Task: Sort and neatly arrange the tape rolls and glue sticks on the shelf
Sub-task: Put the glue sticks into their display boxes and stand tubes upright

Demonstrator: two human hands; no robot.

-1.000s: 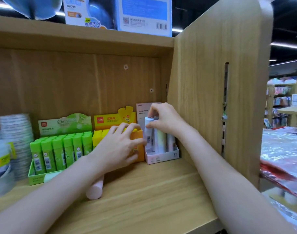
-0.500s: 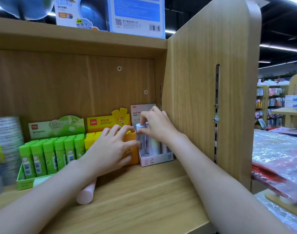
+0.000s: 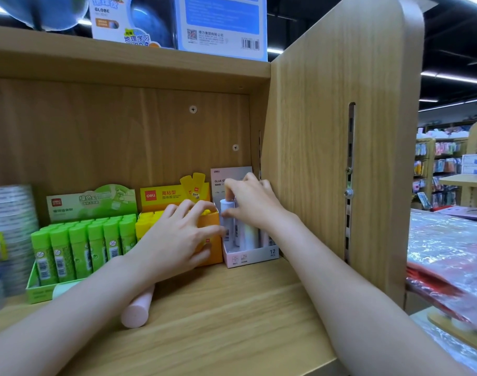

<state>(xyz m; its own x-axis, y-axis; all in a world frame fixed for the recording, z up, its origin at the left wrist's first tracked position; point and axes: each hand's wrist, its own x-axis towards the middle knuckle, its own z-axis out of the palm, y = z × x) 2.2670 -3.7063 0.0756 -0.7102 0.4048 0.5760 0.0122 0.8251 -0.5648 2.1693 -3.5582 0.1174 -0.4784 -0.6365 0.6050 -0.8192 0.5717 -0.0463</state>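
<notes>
My right hand point(image 3: 252, 203) pinches the cap of a pale glue stick point(image 3: 227, 216) that stands upright in the pink display box point(image 3: 255, 258) at the shelf's right end. My left hand point(image 3: 177, 236) rests with spread fingers on the orange box point(image 3: 214, 226) of yellow glue sticks point(image 3: 146, 225), holding nothing. To the left stands a green box point(image 3: 36, 290) with rows of green glue sticks point(image 3: 77, 246). A pink glue stick point(image 3: 137, 309) lies loose on the wooden shelf point(image 3: 218, 316) under my left forearm. Stacked clear tape rolls point(image 3: 10, 229) stand at the far left.
The wooden side panel point(image 3: 337, 158) closes the shelf just right of the pink box. An upper shelf board point(image 3: 123, 61) carries globe boxes point(image 3: 177, 21). Plastic-wrapped red goods point(image 3: 449, 256) lie on a lower display to the right.
My right hand has pushed the pale glue stick lower into the pink box. My left hand has stayed on the orange box. The camera shifted slightly.
</notes>
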